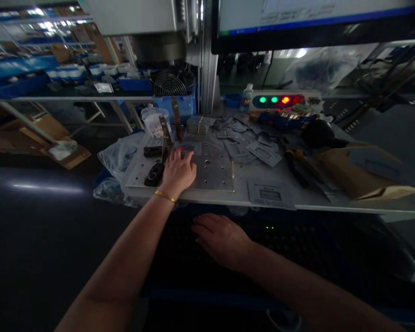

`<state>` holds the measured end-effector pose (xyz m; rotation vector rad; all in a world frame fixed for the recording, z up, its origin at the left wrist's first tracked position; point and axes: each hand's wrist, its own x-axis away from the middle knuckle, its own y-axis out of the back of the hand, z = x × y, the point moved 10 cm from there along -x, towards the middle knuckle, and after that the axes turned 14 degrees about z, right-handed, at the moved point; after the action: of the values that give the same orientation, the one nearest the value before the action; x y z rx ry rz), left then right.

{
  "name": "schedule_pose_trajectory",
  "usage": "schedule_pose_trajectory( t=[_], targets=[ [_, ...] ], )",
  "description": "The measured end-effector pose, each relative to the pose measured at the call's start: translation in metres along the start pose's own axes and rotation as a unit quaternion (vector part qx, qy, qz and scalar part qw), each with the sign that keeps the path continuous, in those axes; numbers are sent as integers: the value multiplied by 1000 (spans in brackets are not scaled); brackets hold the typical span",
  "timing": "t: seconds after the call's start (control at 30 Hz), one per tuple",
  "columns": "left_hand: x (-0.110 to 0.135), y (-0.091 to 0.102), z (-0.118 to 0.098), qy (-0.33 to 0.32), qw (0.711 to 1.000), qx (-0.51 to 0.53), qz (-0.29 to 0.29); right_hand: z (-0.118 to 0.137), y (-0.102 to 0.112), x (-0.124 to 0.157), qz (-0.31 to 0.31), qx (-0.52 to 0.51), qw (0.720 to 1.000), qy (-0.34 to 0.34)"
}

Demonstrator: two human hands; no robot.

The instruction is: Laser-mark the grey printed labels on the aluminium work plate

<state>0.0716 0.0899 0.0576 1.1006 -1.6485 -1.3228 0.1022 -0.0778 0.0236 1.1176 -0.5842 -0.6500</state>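
My left hand [178, 172] lies on a drilled metal plate [214, 173] on the workbench, fingers bent and resting on a small rectangular panel [190, 147] at the plate's back edge. A gold bangle circles that wrist. A black toggle clamp [159, 161] stands just left of the hand. My right hand [221, 240] rests flat, fingers stretched out, on a dark keyboard [280, 240] below the bench edge, holding nothing.
Several thin grey panels [263, 152] lie scattered on the bench, one near the front edge [269, 193]. A box with green and red lights [280, 100] stands behind, a monitor [314, 23] above. Pliers [297, 161], brown paper [363, 175] lie right; plastic bags [121, 157] left.
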Motion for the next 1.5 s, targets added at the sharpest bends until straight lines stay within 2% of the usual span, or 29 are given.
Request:
schedule_pose_trajectory(
  t=[0.13,0.37,0.47,0.6,0.77,0.97,1.23,1.5],
  targets=[
    [0,1,1,6,1000,-3,-4,7,-7,-29,42,-31,999,-7],
    [-1,2,2,7,1000,-24,-11,19,-13,-64,35,-32,999,-13],
    [-1,2,3,7,999,-35,-11,21,-7,-58,29,-44,999,-5],
    [-1,3,4,11,999,-46,-23,18,0,-33,28,-86,996,-8],
    [-1,2,5,16,998,-53,-27,8,-13,-6,61,-116,991,-17],
    [0,5,4,10,997,-60,-44,5,-23,-8,66,-116,991,-13],
    [0,5,3,7,997,-57,-47,4,-18,-7,48,-129,990,-10],
    [0,5,3,10,997,-63,-39,2,-18,-2,69,-159,985,-24]
  ],
)
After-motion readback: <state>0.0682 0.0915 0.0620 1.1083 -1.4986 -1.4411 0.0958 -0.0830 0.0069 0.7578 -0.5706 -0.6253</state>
